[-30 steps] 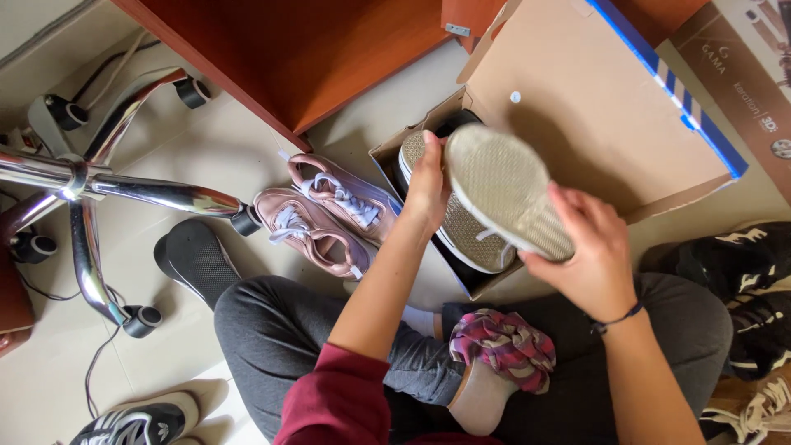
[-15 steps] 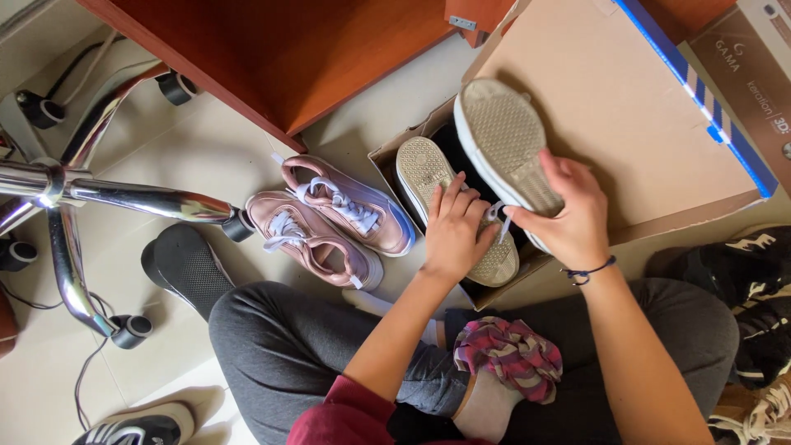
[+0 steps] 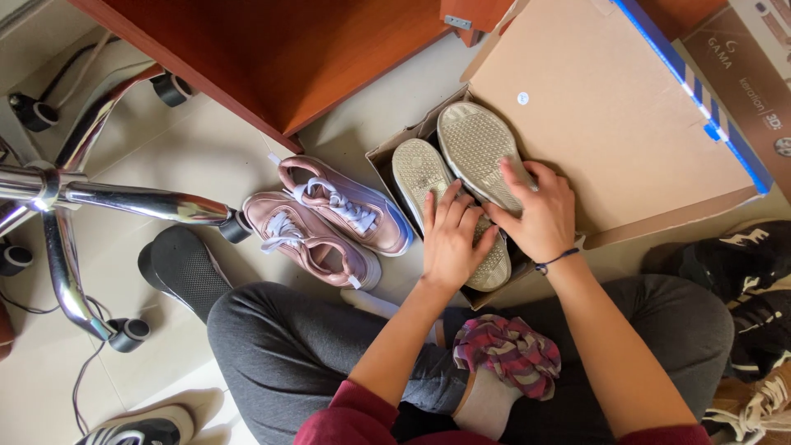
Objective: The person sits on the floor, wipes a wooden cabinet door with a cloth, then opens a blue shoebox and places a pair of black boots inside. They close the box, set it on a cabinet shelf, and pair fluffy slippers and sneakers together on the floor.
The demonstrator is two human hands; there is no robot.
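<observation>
Both hands are pressing flat on two pale sneakers lying soles-up inside the open shoe box (image 3: pixel 387 156), which is serving as the landmark here; the left hand (image 3: pixel 451 239) is resting palm-down, fingers spread, on the left sneaker (image 3: pixel 424 177) at the box's near end; the right hand (image 3: pixel 540 214) is lying just beside it, fingers splayed over the heel half of the right sneaker (image 3: pixel 478 148); neither hand is gripping anything, both are open and pushing down, nearly touching each other; the box lid (image 3: pixel 601 124) is standing hinged open on the far right side of the box; a pair of pink sneakers (image 3: pixel 329 218) is sitting on the floor just left of the box, touching one another; a checked cloth (image 3: pixel 507 350) is lying on the person's lap, on the near side of the box (dark shoes are showing well right of it, at the frame edge). Risks, as a judgement: the two shoes are overlapping slightly and seem to be riding high, so further pressing could be bowing the cardboard wall outward or splitting a corner; uneven pressure from one hand could be tipping a shoe up at the toe; the box, sitting on smooth tile, could be sliding away toward the pink pair.
</observation>
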